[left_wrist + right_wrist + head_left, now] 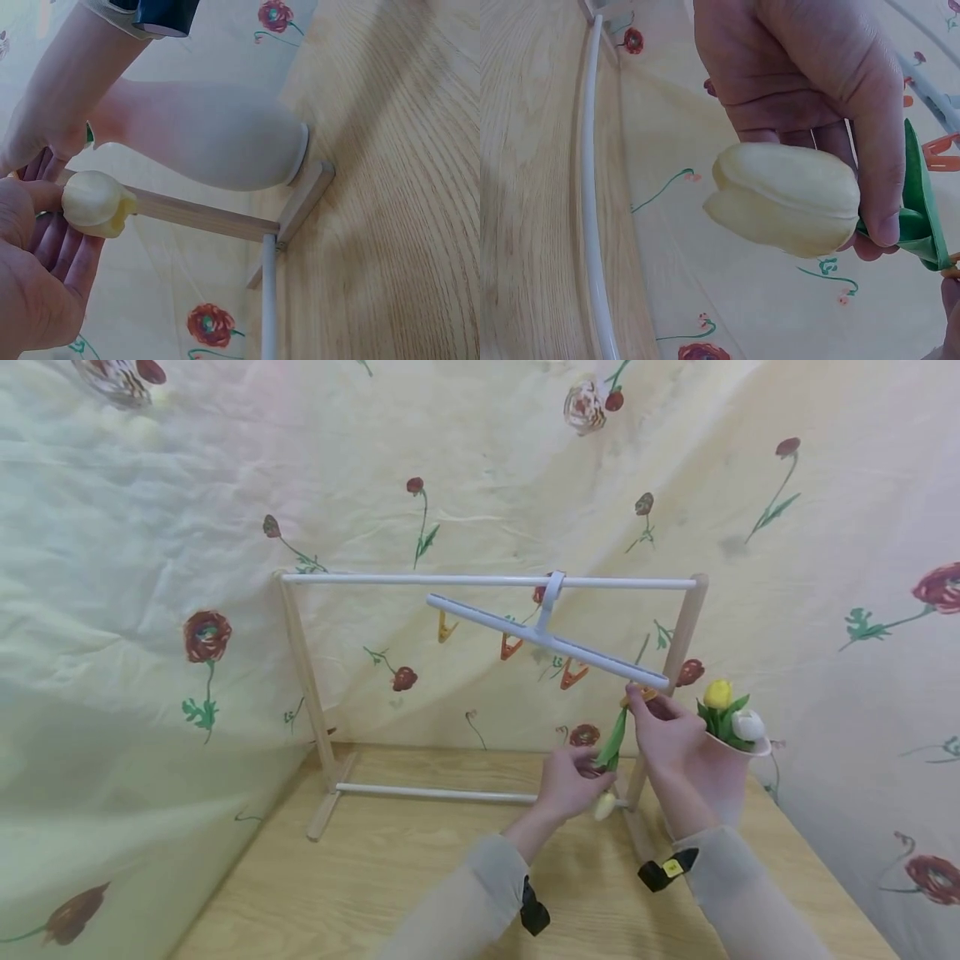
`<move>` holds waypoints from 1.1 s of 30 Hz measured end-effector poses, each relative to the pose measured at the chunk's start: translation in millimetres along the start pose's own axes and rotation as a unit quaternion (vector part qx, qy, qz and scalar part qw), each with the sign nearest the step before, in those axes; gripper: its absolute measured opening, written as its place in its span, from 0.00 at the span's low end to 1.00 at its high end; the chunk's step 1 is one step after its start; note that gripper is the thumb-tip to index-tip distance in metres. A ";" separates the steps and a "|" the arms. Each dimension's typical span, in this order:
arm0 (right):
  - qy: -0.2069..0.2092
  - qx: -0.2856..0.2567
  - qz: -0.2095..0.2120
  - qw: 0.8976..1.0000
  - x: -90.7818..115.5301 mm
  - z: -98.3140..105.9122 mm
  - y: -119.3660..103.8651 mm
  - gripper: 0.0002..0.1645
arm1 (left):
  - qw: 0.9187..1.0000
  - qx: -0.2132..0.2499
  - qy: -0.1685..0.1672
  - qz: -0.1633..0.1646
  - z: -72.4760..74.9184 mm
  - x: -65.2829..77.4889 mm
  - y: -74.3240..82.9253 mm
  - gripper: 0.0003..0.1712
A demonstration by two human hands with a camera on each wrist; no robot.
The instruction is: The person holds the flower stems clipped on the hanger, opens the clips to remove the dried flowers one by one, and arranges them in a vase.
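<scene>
An artificial cream tulip (784,199) hangs bloom-down, its green leaves (614,739) reaching up to the right end of a white clip hanger (487,619). My left hand (572,783) pinches the tulip's stem just above the bloom, between thumb and fingers. At the hanger's lower right end, my right hand (667,735) pinches a yellow-orange clip (643,695), right where the stem end meets it. Whether the clip's jaws grip the stem, I cannot tell. Other clips along the hanger, such as an orange clip (573,675), hold nothing.
The hanger's hook sits on the white top bar (375,579) of a wooden-legged rack, and the hanger tilts down to the right. Behind my right hand stands a pale vase (225,135) with a yellow tulip (717,694) and a white tulip (747,725). Floral cloth surrounds the wooden table (420,860).
</scene>
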State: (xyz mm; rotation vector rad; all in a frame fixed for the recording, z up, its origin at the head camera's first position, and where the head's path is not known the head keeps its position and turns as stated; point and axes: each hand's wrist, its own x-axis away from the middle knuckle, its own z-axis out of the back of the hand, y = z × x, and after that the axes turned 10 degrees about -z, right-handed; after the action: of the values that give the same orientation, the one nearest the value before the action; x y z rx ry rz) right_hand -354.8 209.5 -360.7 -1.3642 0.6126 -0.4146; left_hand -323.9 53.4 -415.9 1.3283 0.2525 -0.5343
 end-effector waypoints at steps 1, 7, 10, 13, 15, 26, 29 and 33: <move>0.003 -0.005 0.001 1.000 0.5 -0.1 -0.7 0.38 | 1.000 0.001 0.000 -0.001 -0.1 0.0 0.2 0.21; 0.003 -0.018 -0.004 1.000 4.2 0.2 -3.3 0.38 | 1.000 0.003 0.002 -0.004 0.4 1.3 0.5 0.20; 0.002 0.000 -0.002 1.000 6.8 0.5 -3.9 0.38 | 1.000 0.003 0.001 -0.005 0.4 2.6 -0.4 0.20; -0.003 0.017 0.008 1.000 8.5 0.3 -4.2 0.38 | 1.000 0.006 0.003 -0.006 1.0 3.6 -1.1 0.20; -0.004 0.026 0.018 0.999 9.6 -0.1 -4.4 0.38 | 1.000 0.004 0.002 -0.006 1.7 4.6 -1.9 0.20; 0.021 0.028 0.065 0.997 12.7 -5.8 -4.5 0.29 | 1.000 -0.026 -0.008 0.009 22.0 25.0 -25.8 0.18; 0.002 0.025 0.061 0.998 11.2 -6.1 -3.9 0.31 | 0.999 -0.034 -0.024 0.008 35.2 32.9 -34.1 0.17; -0.019 0.025 0.058 0.998 7.4 -4.3 -3.0 0.33 | 0.996 -0.060 -0.062 -0.007 54.0 38.9 -39.7 0.16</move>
State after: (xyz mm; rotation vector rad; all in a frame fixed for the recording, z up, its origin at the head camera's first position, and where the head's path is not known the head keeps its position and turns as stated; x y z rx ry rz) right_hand -351.5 201.1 -359.4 -1.2800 0.6425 -0.3086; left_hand -317.4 -13.0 -455.1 1.1731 0.1894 -0.6013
